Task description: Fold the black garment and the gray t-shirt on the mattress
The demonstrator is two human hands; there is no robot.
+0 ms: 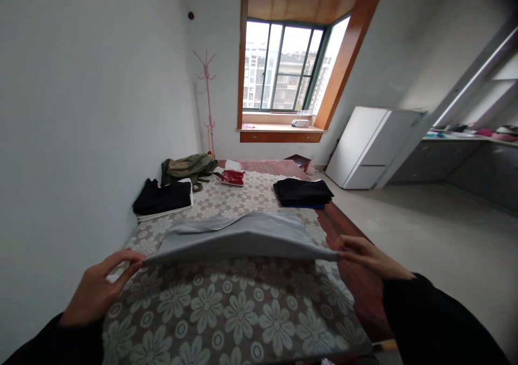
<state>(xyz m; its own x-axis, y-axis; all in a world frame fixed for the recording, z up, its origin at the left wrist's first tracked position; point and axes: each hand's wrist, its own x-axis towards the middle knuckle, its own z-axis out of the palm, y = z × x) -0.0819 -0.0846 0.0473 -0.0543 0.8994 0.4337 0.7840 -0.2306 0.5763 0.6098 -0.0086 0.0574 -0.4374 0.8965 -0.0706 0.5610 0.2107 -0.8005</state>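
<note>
A light grey garment [243, 238] is stretched sideways over the flowered tablecloth [238, 314]; I cannot tell its exact kind. My left hand [103, 284] pinches its near left corner between thumb and fingers. At the near right corner, my right hand [370, 254] grips the cloth the same way. The near edge hangs raised above the table, bowed up in the middle, and casts a shadow beneath. Its far part lies on the tablecloth.
A folded black stack [303, 192] lies at the far right of the table, another black pile [164, 197] at the left by the wall. Behind are a green bag [188, 166] and a red tissue pack [232, 177]. A white fridge [374, 146] stands beyond.
</note>
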